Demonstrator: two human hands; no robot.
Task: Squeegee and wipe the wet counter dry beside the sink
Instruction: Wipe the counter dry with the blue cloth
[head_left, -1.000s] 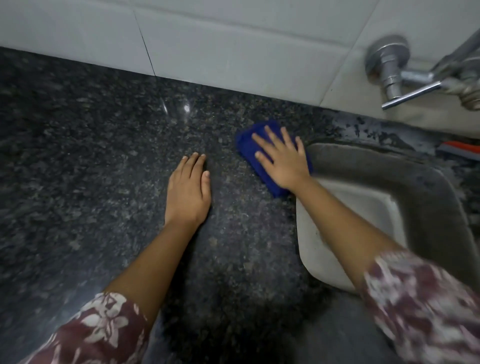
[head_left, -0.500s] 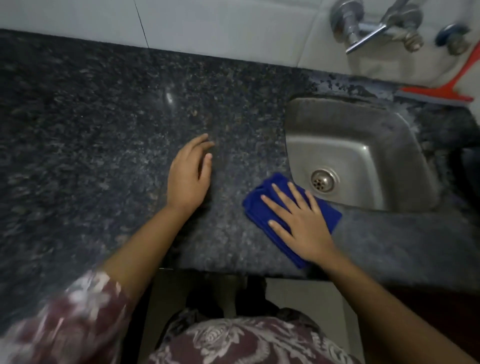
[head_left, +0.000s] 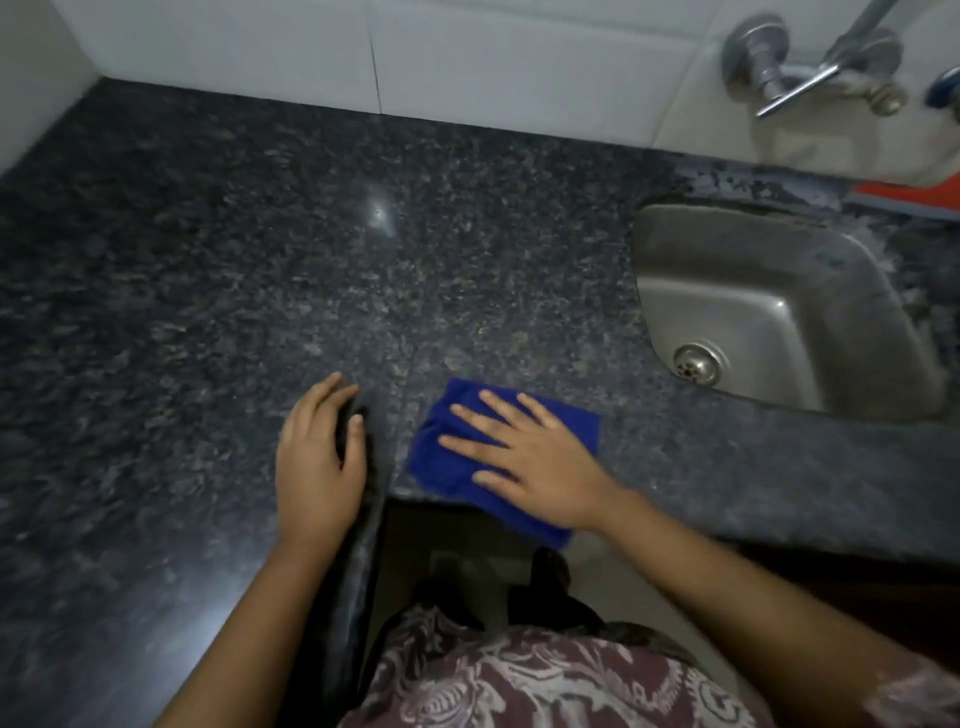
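While flat beneath right hand (head_left: 535, 457), cloth (head_left: 441, 457).

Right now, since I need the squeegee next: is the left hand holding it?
No: the left hand lies flat and empty on the counter; the squeegee lies behind the sink.

A garment of dark maroon cloth (head_left: 524, 686), printed with a pale swirling floral pattern, is worn over the torso at the bottom of the view. A sleeve of the same maroon print (head_left: 919, 696) is seen at the lower right corner, blurred at its edge. Both forearms are left bare below the sleeves. No rings, bracelets or watch are seen on the left hand (head_left: 317, 462) or the right hand (head_left: 535, 457). The fingernails are kept short and unpainted. Below the torso, dark clothing (head_left: 550, 592) is partly seen, though its shape cannot be made out.
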